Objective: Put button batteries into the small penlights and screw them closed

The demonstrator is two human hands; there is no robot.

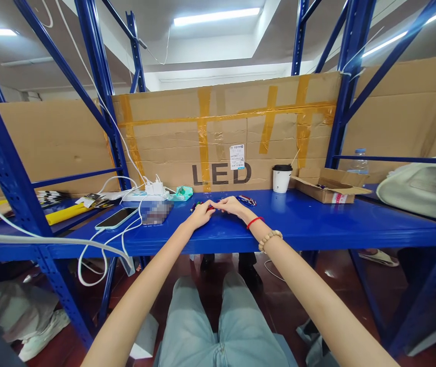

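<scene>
Both my hands rest on the blue metal shelf (317, 224) in front of me, fingertips meeting. My left hand (201, 214) and my right hand (233, 206) pinch a small red object (210, 207) between them; it is too small to identify. Several small colourful items (196, 205) lie just behind my left hand, and another small red and blue cluster (247, 200) lies behind my right hand. My right wrist wears a red string and a bead bracelet.
A phone (116, 217) with white cables and a power strip (141, 194) lie to the left. A paper cup (281, 178), an open cardboard box (328, 186), a water bottle (359, 163) and a pale bag (420, 186) stand right. A taped cardboard sheet (225, 127) marked LED backs the shelf.
</scene>
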